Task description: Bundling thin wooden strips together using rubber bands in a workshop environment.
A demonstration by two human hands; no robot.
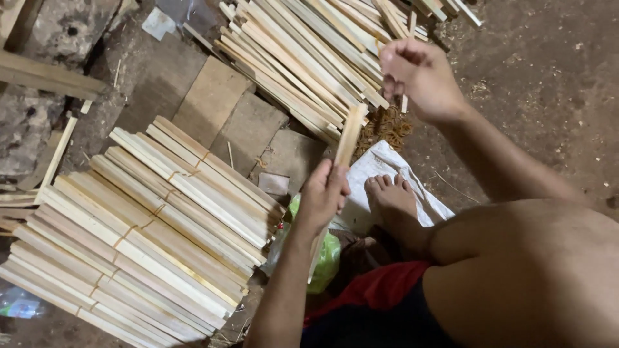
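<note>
My left hand (324,193) grips a small bunch of thin wooden slats (349,136) that stands tilted, its top end pointing up toward the loose pile. My right hand (418,76) is raised above the bunch, fingers pinched on a single thin slat (406,96) and what looks like a rubber band. A heap of tan rubber bands (385,127) lies on the ground just below that hand. My bare foot (392,196) rests on a white sack (380,169).
Banded bundles of slats (148,225) are stacked at the left. A loose pile of slats (309,51) lies at the top. Flat wooden blocks (216,96) sit between them. A green plastic bag (325,258) lies by my knee. Dirt floor spreads to the right.
</note>
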